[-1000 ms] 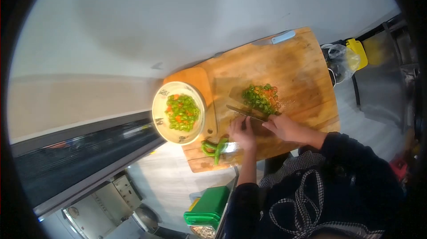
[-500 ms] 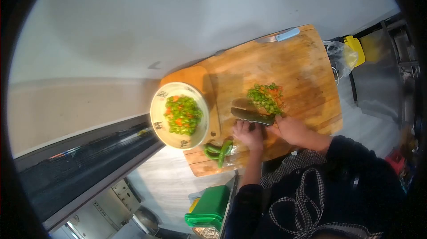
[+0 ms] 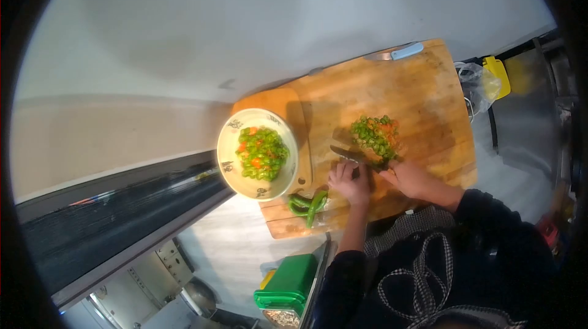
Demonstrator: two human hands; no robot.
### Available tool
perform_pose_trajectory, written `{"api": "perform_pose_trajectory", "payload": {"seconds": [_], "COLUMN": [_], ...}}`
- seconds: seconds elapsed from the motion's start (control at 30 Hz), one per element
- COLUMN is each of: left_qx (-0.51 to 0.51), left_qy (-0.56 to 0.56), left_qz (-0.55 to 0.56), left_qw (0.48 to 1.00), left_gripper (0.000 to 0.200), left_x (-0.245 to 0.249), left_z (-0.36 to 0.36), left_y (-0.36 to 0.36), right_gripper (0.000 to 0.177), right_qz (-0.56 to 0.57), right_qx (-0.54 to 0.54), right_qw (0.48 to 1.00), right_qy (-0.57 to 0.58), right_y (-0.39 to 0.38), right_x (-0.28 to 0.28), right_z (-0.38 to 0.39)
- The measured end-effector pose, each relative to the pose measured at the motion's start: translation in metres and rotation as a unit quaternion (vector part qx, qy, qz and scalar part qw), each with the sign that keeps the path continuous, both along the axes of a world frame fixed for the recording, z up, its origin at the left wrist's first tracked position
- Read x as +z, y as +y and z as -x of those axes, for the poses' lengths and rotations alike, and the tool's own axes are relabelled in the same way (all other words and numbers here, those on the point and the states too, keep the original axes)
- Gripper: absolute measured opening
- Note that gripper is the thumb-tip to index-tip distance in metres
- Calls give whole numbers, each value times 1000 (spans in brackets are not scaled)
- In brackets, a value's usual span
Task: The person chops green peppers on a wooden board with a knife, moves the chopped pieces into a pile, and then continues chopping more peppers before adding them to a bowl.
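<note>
My right hand (image 3: 408, 179) is closed round the handle of a cleaver (image 3: 350, 155), whose broad dark blade points left over the wooden cutting board (image 3: 422, 96). Just below the blade, my left hand (image 3: 350, 184) has its fingers curled down against the board; whatever they hold is hidden. Beyond the blade lies a heap of chopped green and orange peppers (image 3: 375, 134). Several whole green peppers (image 3: 312, 206) rest near the board's lower left corner. A cream bowl (image 3: 224, 151) with more chopped peppers (image 3: 262, 152) stands left of my hands.
Under the bowl is a smaller wooden board (image 3: 297, 102). A knife with a light blue handle (image 3: 407, 51) lies along the far edge by the wall. A plastic bag (image 3: 481, 84) sits to the right, and a green bin (image 3: 294, 280) stands below.
The cleaver's blade has tilted, so less of its broad face shows. Both hands stay close to it. The whole scene has shifted slightly right in view.
</note>
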State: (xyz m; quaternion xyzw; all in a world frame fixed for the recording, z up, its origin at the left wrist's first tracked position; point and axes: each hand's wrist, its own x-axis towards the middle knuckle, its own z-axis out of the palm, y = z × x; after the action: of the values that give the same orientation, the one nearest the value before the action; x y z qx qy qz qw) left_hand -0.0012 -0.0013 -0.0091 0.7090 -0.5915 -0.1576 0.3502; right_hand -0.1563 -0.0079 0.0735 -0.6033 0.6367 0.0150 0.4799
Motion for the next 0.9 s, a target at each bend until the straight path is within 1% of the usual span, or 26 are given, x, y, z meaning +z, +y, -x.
{"api": "perform_pose_trajectory", "payload": {"seconds": [0.07,0.17,0.27,0.37,0.47,0.5,0.6,0.7,0.8,0.9], "left_qx": [4,-1,-32,-28,-13,-9,-24,-20,-32,-30], "left_qy": [-3,8,34,4,36,34,49,33,16,6], "left_qz": [2,-8,24,-8,10,-22,-34,-30,-22,29], "left_qw": [1000,1000,999,1000,999,999,998,999,999,999], "left_gripper": [12,12,12,11,11,11,11,12,14,14], "left_x": [3,8,2,-5,-3,-4,-7,-5,-10,-9], "left_z": [1,1,0,-3,-2,-3,-5,-5,-6,-4], "left_y": [-1,-1,-1,3,3,5,4,6,6,5], "right_gripper": [50,51,52,52,51,49,43,45,48,52], "right_qz": [-4,26,0,-7,48,110,13,76,-14,5], "right_qx": [16,-6,10,49,80,117,66,104,34,30], "right_qw": [1000,1000,999,999,996,986,998,992,999,999], "right_qy": [22,-9,-35,3,-12,-32,-14,-2,19,25], "right_y": [1,8,-8,-19,-2,6,0,2,-9,-8], "right_x": [1,-16,-11,-5,-17,-13,12,0,2,-2], "right_z": [1,1,-9,-17,-7,-1,1,-4,-22,-19]}}
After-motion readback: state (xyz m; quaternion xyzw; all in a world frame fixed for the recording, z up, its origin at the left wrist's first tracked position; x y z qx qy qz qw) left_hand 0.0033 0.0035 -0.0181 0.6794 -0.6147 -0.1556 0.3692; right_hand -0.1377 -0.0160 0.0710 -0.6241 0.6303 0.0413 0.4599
